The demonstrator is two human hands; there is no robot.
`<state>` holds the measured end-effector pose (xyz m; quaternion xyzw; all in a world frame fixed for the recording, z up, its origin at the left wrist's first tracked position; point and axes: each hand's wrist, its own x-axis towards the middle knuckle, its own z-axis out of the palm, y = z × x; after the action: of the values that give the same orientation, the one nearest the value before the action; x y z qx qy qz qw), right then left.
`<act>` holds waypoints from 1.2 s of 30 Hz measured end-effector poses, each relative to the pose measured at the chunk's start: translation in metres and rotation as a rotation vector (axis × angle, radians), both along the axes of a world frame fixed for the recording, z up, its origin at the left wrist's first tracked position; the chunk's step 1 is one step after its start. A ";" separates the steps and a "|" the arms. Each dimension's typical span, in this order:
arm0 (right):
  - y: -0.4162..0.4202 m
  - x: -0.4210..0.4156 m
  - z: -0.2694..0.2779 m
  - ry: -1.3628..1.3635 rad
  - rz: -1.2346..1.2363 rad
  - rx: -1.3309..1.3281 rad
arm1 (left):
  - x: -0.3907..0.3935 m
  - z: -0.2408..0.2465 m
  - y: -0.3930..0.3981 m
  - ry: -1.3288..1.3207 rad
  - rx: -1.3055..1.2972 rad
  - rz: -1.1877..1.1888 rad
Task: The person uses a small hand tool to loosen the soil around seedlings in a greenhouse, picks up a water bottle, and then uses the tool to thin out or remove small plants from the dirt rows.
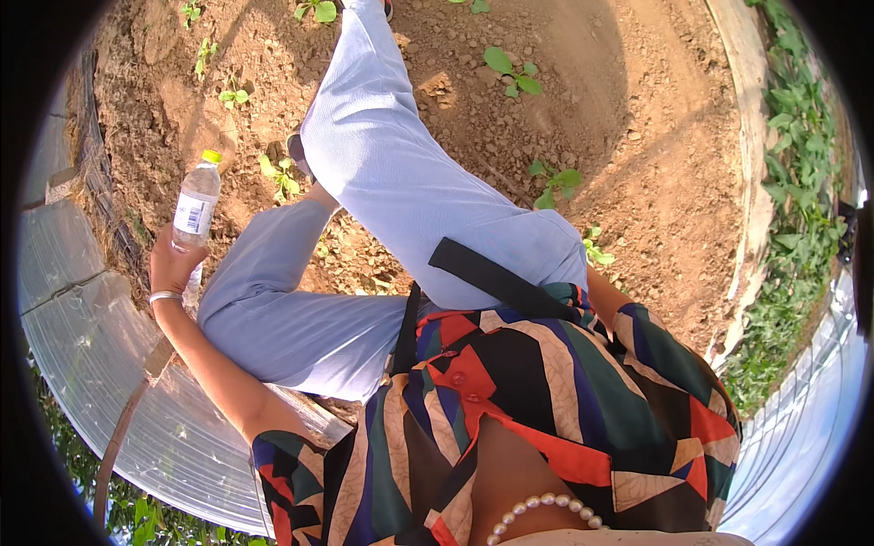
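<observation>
A clear plastic bottle (196, 198) with a yellow-green cap and a white label is in my left hand (175, 265), out to the left of my bent knee. The fingers wrap around its lower part, and a bracelet circles that wrist. Liquid inside the bottle cannot be made out for certain. My right hand is out of view; only part of that forearm (606, 297) shows, passing behind my raised right leg. I am seated low in light blue trousers (382, 164), with a black strap (502, 280) lying across the lap.
Small leafy seedlings (513, 71) grow in dry brown soil (676, 177) ahead and to the right. A clear plastic sheet wall (89, 321) curves along the left, beside a wooden post (126, 423). Dense green plants (799, 184) stand beyond a pale strip (751, 136) at the right.
</observation>
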<state>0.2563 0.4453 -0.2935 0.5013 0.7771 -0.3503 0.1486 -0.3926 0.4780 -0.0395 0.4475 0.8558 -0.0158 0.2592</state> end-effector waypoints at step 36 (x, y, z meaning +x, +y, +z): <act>0.245 -0.037 0.243 -0.218 -0.121 1.222 | 0.068 0.053 0.092 -0.691 1.351 0.395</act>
<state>0.2195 0.6905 -0.0501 0.5719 0.7877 0.2029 -0.1065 -0.3241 0.5696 0.0134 0.3274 0.6146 0.6946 0.1805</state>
